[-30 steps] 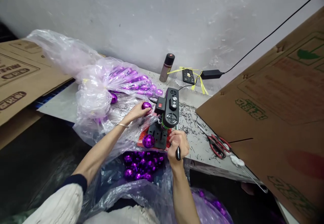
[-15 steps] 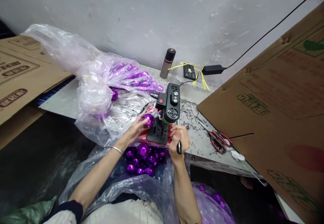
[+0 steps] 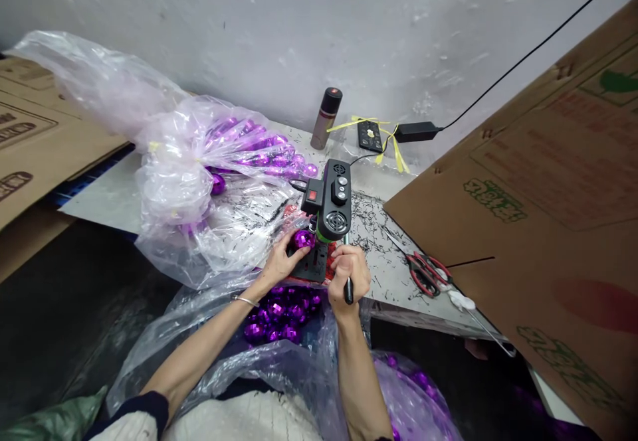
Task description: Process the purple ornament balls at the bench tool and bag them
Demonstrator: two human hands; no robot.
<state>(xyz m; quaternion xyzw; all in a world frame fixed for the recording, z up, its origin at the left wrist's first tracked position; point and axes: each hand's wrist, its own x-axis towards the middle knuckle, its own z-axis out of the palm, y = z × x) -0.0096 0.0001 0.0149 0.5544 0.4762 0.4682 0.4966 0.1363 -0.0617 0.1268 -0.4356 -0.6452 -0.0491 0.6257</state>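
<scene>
A shiny purple faceted bauble [image 3: 304,239] sits in the fingers of my left hand [image 3: 280,262], close against the left side of a small black bench machine [image 3: 337,195]. The machine has a red switch, round vents and a slotted black base plate [image 3: 310,267]. My right hand [image 3: 351,275] is closed around a black-ended handle [image 3: 348,290] at the machine's right side. Below the table edge, in front of me, an open clear plastic bag holds several more purple baubles [image 3: 277,311].
Clear bags of purple baubles [image 3: 259,145] lie on the table's left. A spray can [image 3: 326,119] and black power adapter [image 3: 416,131] stand behind the machine. Red-handled scissors [image 3: 426,273] lie right, beside a large cardboard box [image 3: 543,215]. Black clippings litter the tabletop [image 3: 369,255].
My left hand has brought the bauble rightward, closer to the machine. My right hand keeps its grip on the handle. The whole view has shifted slightly.
</scene>
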